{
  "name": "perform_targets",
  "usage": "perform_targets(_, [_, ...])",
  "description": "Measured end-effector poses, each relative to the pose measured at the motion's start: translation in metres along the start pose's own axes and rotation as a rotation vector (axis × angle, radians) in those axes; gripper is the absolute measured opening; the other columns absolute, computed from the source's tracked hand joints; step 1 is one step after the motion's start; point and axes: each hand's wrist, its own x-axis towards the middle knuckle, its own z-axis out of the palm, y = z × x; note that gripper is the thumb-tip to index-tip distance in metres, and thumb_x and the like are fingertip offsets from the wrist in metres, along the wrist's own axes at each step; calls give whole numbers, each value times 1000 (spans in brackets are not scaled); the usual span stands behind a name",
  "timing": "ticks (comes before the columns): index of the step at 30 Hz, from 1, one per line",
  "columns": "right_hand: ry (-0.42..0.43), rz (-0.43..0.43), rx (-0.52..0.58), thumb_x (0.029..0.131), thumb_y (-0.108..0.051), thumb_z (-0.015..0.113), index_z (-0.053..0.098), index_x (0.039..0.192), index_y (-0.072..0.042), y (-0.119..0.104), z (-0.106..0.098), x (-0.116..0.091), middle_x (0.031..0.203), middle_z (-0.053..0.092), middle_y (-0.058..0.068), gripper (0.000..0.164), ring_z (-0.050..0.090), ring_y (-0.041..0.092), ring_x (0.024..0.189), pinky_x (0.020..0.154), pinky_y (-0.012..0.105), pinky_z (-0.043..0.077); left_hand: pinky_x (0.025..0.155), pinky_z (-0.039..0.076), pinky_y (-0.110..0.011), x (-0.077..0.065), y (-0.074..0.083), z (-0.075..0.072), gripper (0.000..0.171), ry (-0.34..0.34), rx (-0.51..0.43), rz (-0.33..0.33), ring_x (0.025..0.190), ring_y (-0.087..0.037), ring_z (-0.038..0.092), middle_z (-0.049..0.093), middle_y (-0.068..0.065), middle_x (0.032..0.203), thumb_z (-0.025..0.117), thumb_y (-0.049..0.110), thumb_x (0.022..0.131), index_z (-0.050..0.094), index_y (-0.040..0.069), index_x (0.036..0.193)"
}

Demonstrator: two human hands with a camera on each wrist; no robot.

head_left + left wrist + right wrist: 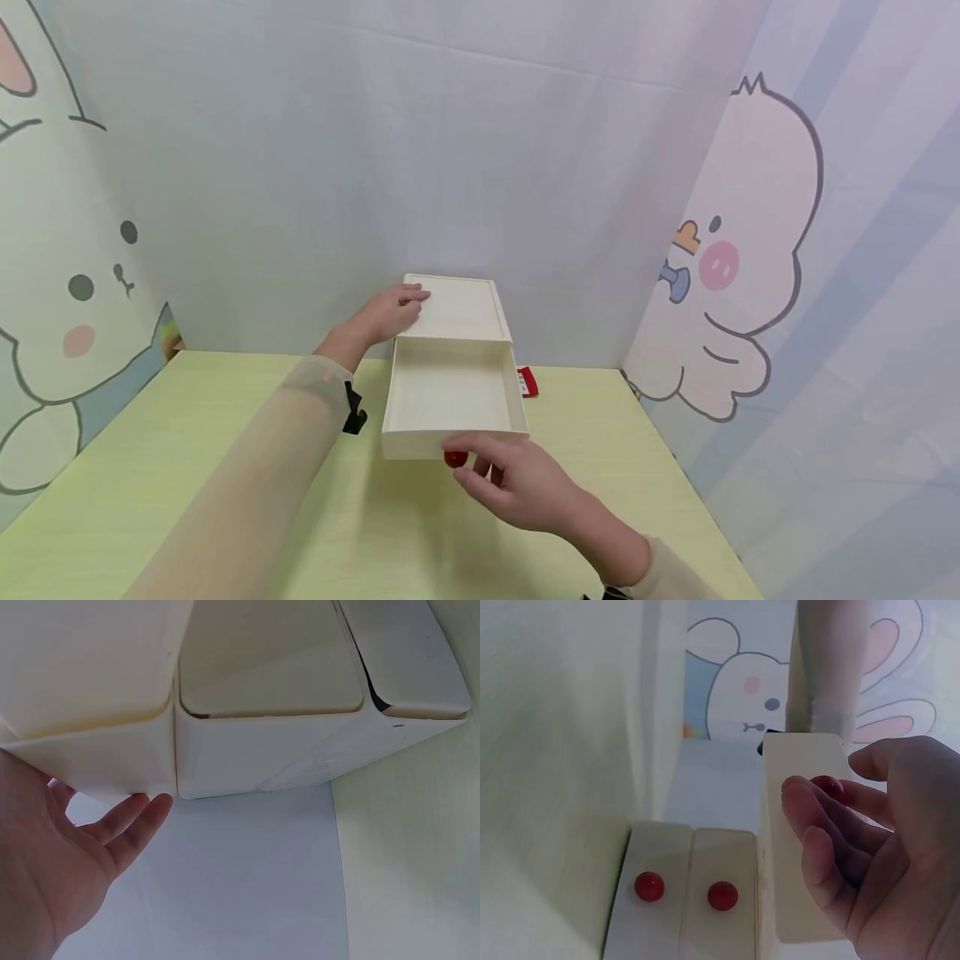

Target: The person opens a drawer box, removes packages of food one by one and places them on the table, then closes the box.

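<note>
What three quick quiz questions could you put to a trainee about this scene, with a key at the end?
1. Which drawer stands pulled out: A top, B middle, C bottom?
2. True or false: the left hand is nearer that drawer's red knob than the right hand.
3. How many red knobs show in the right wrist view?

Key: 1, A. 2, false; the right hand is nearer. 3, three.
</note>
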Motion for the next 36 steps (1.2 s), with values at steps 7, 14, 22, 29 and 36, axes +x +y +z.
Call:
perform_targets(7, [-19, 97, 155, 108, -15, 70, 68, 141, -22, 7, 14, 2, 119, 77, 0, 34, 65, -6, 68, 59, 20, 60, 138, 19, -59, 2, -1, 0, 59, 1, -5, 0, 171, -39, 18, 28, -9, 183, 30, 30, 114, 47, 14, 168])
perform_targets(14, [94, -4, 131, 102, -5, 75, 72, 134, -16, 15, 24, 5, 112, 80, 7, 34, 72, -1, 86, 66, 17, 62, 138, 20, -60, 1, 0, 0, 59, 0, -7, -1, 171, -39, 18, 29, -9, 183, 30, 30, 114, 48, 14, 168])
perform_targets(22, [135, -23, 102, 100, -4, 77, 74, 130, -15, 17, 26, 8, 110, 80, 1, 32, 71, -1, 87, 66, 17, 61, 138, 21, -59, 1, 0, 0, 59, 4, -4, -7, 171, -39, 18, 29, -10, 182, 31, 29, 113, 48, 14, 167])
perform_targets(29, [152, -44, 99, 99, -2, 76, 74, 129, -13, 19, 24, 15, 109, 81, 6, 32, 72, 2, 87, 64, 17, 60, 138, 21, -59, 1, -2, 1, 59, 12, 3, -6, 171, -39, 19, 29, -9, 183, 30, 30, 114, 48, 14, 167])
perform_targets(36, [153, -20, 116, 99, -1, 75, 75, 129, -12, 17, 21, 19, 109, 80, 6, 31, 71, 1, 87, 65, 19, 61, 138, 22, -59, 1, 0, 1, 60, 13, 1, 0, 171, -39, 20, 30, -9, 182, 31, 29, 113, 48, 13, 167])
